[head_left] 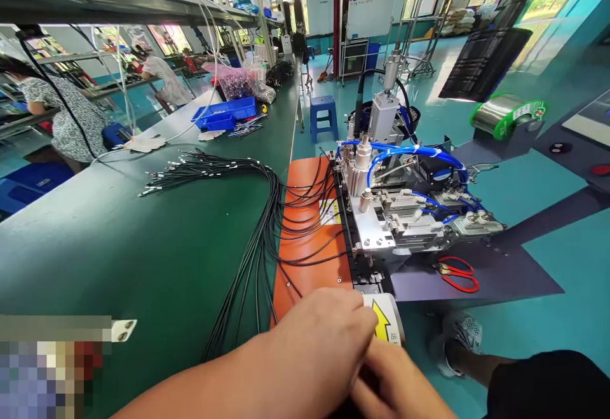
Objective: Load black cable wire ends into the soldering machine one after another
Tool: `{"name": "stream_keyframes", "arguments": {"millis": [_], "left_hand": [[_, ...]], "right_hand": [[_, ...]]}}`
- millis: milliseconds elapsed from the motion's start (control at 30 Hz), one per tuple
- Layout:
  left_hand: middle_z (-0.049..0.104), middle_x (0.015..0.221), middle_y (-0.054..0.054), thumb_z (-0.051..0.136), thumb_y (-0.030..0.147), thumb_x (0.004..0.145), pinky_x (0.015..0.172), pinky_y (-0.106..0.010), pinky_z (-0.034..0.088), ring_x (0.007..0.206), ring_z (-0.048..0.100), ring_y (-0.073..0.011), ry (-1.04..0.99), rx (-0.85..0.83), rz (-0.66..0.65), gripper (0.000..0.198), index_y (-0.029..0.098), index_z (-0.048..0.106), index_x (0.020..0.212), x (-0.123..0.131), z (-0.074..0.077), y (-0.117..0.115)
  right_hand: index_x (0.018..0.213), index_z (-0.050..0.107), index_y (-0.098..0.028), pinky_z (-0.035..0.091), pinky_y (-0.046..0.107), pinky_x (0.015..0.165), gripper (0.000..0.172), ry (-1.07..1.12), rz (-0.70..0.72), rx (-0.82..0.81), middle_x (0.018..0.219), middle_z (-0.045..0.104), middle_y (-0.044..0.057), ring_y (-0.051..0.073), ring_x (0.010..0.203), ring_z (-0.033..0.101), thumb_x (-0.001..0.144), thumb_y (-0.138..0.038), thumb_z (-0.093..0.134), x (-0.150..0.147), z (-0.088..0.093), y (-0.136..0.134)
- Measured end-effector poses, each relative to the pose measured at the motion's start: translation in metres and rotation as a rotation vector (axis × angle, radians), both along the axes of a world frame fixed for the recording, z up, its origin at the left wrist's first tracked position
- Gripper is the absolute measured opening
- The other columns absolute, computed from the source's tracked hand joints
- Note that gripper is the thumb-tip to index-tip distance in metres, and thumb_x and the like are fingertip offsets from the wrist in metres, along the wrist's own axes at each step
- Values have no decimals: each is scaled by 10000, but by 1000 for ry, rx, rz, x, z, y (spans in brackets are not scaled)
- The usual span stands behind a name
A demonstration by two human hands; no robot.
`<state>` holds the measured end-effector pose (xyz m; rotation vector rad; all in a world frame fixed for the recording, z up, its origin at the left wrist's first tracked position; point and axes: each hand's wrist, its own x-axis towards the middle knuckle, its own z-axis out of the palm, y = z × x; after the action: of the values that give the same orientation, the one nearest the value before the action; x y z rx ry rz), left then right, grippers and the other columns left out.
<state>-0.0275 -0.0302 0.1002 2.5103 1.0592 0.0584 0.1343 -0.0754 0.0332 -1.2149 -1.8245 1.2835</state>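
Note:
My left hand (328, 330) is curled closed over the near end of the machine, beside a white plate with a yellow arrow (381, 318). Just below and to the right, my right hand (398, 374) is closed too, its fingertips touching or close to the left hand. What either hand holds is hidden behind the fingers. A bundle of thin black cables (272, 215) runs along the bench and fans across an orange plate (309, 266). Several cable ends reach the black rail (350, 241) at the edge of the machine (376, 209).
Red-handled snips (460, 274) lie on the dark machine base. A solder wire spool (505, 117) hangs at the right. Blue bins (223, 114) stand farther along the green bench (190, 247). A blue stool (324, 117) is on the floor, and people sit at the left.

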Motion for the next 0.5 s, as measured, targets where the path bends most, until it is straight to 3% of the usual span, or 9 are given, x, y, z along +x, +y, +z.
{"name": "stream_keyframes", "arguments": {"millis": [100, 200, 333, 500], "left_hand": [[635, 815, -16, 490, 169, 956, 627, -246, 444, 724, 590, -149, -130, -84, 66, 146, 183, 595, 856, 4, -17, 17], [657, 914, -33, 449, 192, 990, 707, -240, 471, 804, 600, -147, -309, -92, 70, 173, 183, 609, 1056, 10, -37, 26], [647, 910, -46, 510, 194, 965, 718, -247, 478, 820, 587, -153, -405, 3, 67, 151, 185, 634, 1050, 17, -55, 26], [623, 807, -41, 471, 232, 994, 614, -257, 422, 709, 547, -147, -427, 208, 80, 191, 176, 654, 1010, 22, -73, 25]], "right_hand": [[928, 697, -214, 548, 251, 688, 178, 28, 9, -37, 847, 713, 13, 170, 746, 653, 942, -301, 542, 20, -3, 18], [1059, 650, -241, 555, 264, 725, 196, 35, -162, -101, 909, 710, 24, 181, 795, 669, 961, -346, 517, 41, -4, 26], [1110, 610, -247, 560, 271, 808, 244, 80, -349, -138, 1064, 699, 49, 193, 920, 681, 941, -417, 565, 52, -10, 27], [1212, 560, -236, 568, 288, 855, 358, 216, -423, -175, 1082, 690, 66, 209, 1017, 663, 912, -423, 622, 50, -24, 24]]}}
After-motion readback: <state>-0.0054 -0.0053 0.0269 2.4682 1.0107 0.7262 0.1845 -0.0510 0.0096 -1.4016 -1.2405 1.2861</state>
